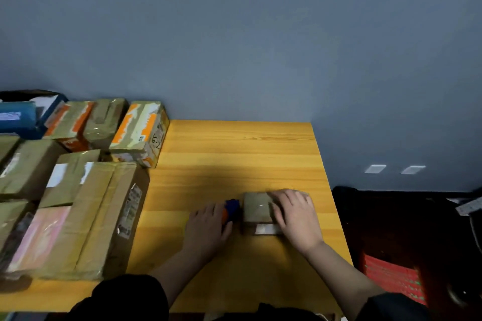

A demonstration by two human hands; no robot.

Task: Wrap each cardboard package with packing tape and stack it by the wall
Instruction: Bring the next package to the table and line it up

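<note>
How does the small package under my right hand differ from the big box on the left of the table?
The small package lies alone mid-table under the right hand; the big box sits among other parcels. The small package is far smaller. Both are brown cardboard, taped and labelled.

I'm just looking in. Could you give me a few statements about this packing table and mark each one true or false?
1. The right hand rests on a small package. True.
2. The left hand holds a blue tape dispenser. True.
3. The table is white plastic. False: it is yellow wood.
4. The other packages are piled on the right. False: they sit on the left.
5. The wall is grey-blue. True.
</note>
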